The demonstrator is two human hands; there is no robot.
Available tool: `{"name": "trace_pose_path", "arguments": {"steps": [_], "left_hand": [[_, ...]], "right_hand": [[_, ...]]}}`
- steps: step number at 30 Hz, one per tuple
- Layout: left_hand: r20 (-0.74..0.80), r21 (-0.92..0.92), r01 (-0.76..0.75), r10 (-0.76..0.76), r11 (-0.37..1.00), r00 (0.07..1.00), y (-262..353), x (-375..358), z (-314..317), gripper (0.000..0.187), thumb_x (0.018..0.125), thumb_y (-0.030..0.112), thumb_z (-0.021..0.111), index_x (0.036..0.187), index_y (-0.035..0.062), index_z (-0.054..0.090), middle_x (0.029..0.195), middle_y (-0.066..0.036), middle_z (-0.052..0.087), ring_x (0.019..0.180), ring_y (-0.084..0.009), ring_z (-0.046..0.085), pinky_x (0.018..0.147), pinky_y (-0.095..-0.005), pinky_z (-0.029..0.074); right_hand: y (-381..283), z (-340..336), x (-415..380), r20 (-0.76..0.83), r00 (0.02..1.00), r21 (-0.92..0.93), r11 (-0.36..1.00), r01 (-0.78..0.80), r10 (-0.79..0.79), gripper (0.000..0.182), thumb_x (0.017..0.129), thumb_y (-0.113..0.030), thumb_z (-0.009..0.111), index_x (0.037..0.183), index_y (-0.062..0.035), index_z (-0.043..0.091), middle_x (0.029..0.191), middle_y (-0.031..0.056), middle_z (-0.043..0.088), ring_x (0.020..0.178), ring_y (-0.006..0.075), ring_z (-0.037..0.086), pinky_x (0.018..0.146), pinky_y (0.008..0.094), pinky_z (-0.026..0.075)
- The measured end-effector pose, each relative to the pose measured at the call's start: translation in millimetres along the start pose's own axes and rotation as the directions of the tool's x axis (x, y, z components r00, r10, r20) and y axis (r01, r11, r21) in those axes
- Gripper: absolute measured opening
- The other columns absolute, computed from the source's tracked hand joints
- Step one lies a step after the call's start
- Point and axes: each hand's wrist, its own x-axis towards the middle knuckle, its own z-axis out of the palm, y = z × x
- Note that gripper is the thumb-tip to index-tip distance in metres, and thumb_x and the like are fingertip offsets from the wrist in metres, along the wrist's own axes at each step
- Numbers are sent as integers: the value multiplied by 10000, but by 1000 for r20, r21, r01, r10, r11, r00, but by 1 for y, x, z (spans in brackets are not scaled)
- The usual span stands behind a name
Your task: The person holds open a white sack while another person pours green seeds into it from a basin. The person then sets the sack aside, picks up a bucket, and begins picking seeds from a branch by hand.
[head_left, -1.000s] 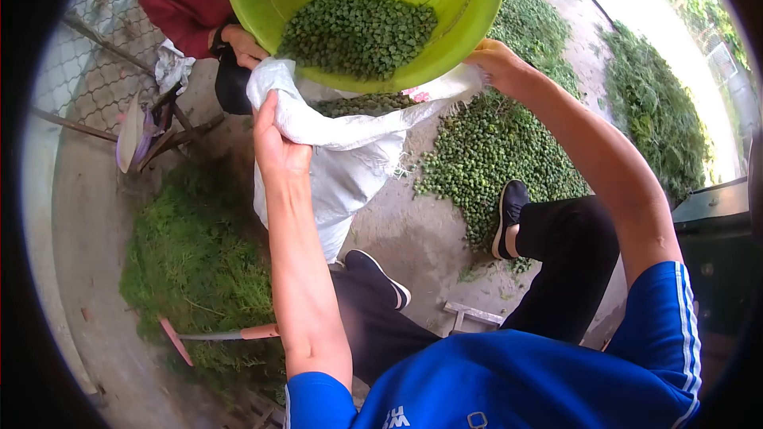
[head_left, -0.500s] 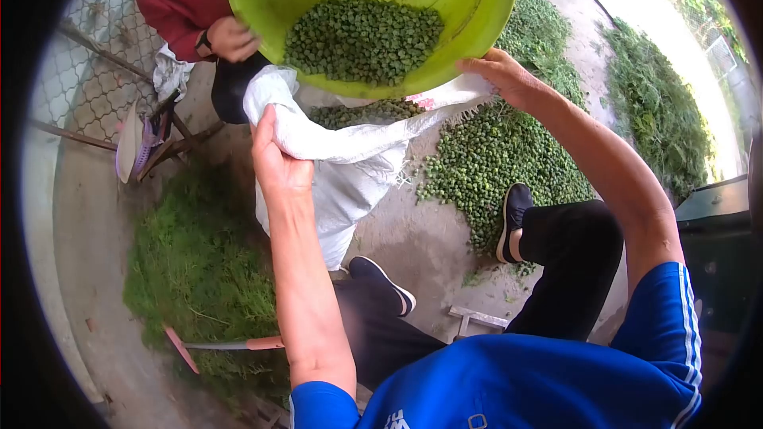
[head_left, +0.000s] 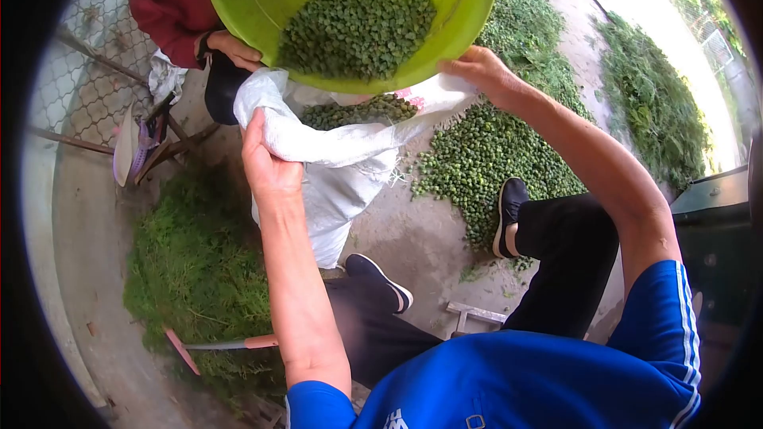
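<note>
My left hand is closed on the near left rim of a white woven sack. At the sack's far right edge, my right hand grips the rim, close against a lime-green basin. The basin is tilted over the sack's mouth, with a heap of small green pods or fruits at its lower side. More of these green pods show inside the open sack. Another person's hand is at the basin's left rim, near the sack's edge.
Loose green pods are spread on the floor by my right shoe. Feathery green cuttings lie at left, with a pink-handled tool on them. Another leafy pile is at right. A small stool stands between my legs.
The basin and both my hands appear slightly farther left. The other person's hand, blurred earlier, now rests against the basin's left side. My grip on the sack is unchanged.
</note>
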Motion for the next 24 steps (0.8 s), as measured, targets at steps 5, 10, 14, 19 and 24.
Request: {"name": "trace_pose_path", "arguments": {"steps": [5,10,14,19,24], "left_hand": [[-1,11,-30,30,999,1000,-1,-9,8,284,868,74,531,1147,48,492,1081,-85,573,981,-217,572,840,-387,490],[-51,21,-64,65,998,997,-3,-3,6,340,901,137,492,1189,-39,444,1158,-146,535,1090,-271,515,934,-440,428],[-72,6,-51,52,999,996,-3,0,4,339,901,138,492,1187,-38,446,1163,-148,532,1090,-276,514,935,-438,427],[-32,1,-60,60,998,998,-6,-2,6,330,909,145,475,1184,-35,452,1173,-151,527,1097,-277,509,929,-433,428],[-14,-8,-68,68,998,998,-5,-2,6,329,917,151,454,1189,-34,451,1184,-156,522,1105,-282,504,934,-437,421]], "right_hand": [[-9,0,-4,67,996,-89,994,60,-54,312,815,-49,577,1118,1,520,874,122,591,795,176,614,743,311,528],[17,-26,39,-32,987,611,785,-106,158,160,837,-5,529,992,34,534,904,152,606,797,237,629,734,379,540],[1,-15,39,-114,970,692,717,-79,217,102,841,-1,534,940,13,550,895,143,613,778,242,629,745,382,536],[10,-14,39,-154,965,696,717,-46,211,107,813,36,536,910,-6,554,855,102,601,760,222,618,733,369,536],[11,-9,33,-152,969,668,743,-46,197,101,804,35,541,887,-21,555,824,82,593,740,205,610,710,363,536]]}}
